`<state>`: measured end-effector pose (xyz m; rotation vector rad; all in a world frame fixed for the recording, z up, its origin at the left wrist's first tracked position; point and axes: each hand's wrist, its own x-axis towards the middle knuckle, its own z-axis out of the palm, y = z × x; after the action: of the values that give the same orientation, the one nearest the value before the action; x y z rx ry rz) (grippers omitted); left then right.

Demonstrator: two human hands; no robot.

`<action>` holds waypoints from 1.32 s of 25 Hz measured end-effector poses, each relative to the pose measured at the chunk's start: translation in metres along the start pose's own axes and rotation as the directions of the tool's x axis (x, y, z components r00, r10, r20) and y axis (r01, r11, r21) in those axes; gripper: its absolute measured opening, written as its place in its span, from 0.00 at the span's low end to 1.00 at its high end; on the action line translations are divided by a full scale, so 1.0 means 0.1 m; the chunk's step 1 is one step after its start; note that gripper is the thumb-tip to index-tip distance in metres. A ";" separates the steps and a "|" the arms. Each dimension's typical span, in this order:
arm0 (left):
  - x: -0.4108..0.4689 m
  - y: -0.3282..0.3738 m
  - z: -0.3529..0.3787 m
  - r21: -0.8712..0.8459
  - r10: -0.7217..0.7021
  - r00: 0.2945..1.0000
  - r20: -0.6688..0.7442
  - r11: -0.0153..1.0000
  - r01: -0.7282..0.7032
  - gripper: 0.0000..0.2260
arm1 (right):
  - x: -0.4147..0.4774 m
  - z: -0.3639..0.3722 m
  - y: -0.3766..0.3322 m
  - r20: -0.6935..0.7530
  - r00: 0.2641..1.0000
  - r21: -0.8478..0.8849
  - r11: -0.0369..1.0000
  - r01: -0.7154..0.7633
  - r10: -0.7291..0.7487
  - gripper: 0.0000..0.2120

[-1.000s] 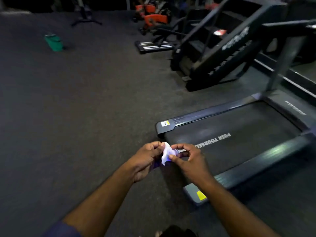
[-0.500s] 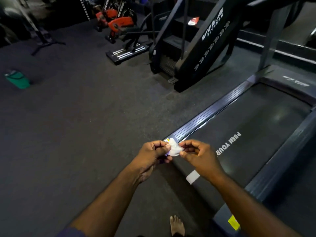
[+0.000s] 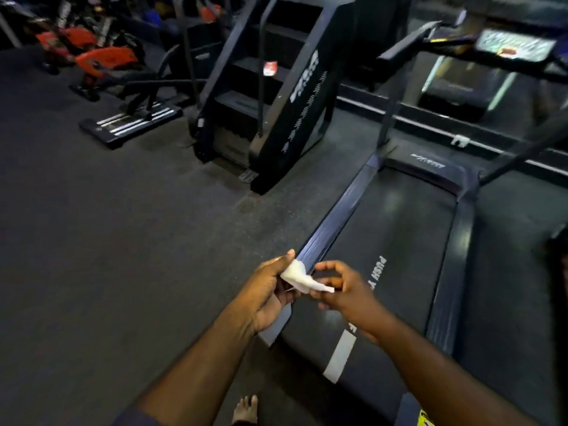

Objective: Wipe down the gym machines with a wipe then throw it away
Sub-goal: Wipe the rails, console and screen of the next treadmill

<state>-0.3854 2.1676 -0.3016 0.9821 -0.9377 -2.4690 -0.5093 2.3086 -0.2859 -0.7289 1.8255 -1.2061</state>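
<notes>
A small white wipe is stretched between both hands above the rear left corner of a black treadmill. My left hand pinches its upper left end with the thumb on top. My right hand pinches the lower right tip between thumb and fingers. The treadmill belt carries white lettering and a white stripe. Its console is at the top right.
A black stair climber stands beyond the treadmill's left rail. Orange and black machines line the far left. Dark rubber floor spreads to the left. A bare foot shows at the bottom edge.
The view has swung right and forward onto the treadmill; the green bin has left the frame. The hands have drawn apart, pulling the bunched wipe out longer.
</notes>
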 end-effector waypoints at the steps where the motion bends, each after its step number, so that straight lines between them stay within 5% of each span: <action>1: 0.12 0.15 0.01 -0.002 -0.013 0.999 0.036 1.000 0.013 0.14 | 0.04 0.04 -0.11 -0.058 0.997 0.146 0.989 -0.037 0.046 0.23; 8: 0.63 0.72 0.47 0.169 0.055 0.962 0.268 0.980 -0.103 0.10 | -0.04 -0.06 -0.60 -0.263 0.963 0.504 0.859 0.092 0.052 0.30; 12: 0.89 0.80 0.81 0.286 0.031 0.923 0.383 0.946 -0.150 0.13 | 0.07 -0.30 -0.68 -0.552 0.829 0.475 0.850 0.228 0.087 0.20; 17: 1.17 0.86 1.30 0.404 0.034 0.902 0.431 0.886 -0.226 0.10 | 0.20 -0.68 -0.70 -0.644 0.762 0.448 0.838 0.312 0.061 0.15; 19: 1.34 0.81 1.52 0.471 0.152 0.881 0.448 0.797 -0.378 0.09 | 0.26 -0.89 -0.70 -0.668 0.742 0.457 0.814 0.358 0.048 0.14; 21: 1.53 0.76 1.75 0.558 0.338 0.807 0.484 0.591 -0.582 0.10 | 0.37 -1.16 -0.67 -0.693 0.718 0.468 0.797 0.381 0.063 0.15; 23: 1.73 0.68 2.04 0.553 0.308 0.726 0.615 0.488 -0.675 0.08 | 0.54 -1.52 -0.57 -0.716 0.692 0.484 0.783 0.391 0.097 0.17; 26: 2.02 0.52 2.44 0.575 0.106 0.709 0.697 0.509 -0.641 0.12 | 0.86 -2.02 -0.42 -0.724 0.679 0.494 0.776 0.391 0.119 0.18; 33: 2.95 0.39 4.06 0.645 -0.044 0.853 0.520 0.675 -0.358 0.08 | 1.46 -3.71 -0.54 -0.707 0.684 0.525 0.781 0.338 0.179 0.23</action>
<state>-0.8783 2.1758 -0.1972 0.3618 -2.2005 -2.2132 -0.9012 2.3399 -0.2015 0.1174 1.7690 -2.2587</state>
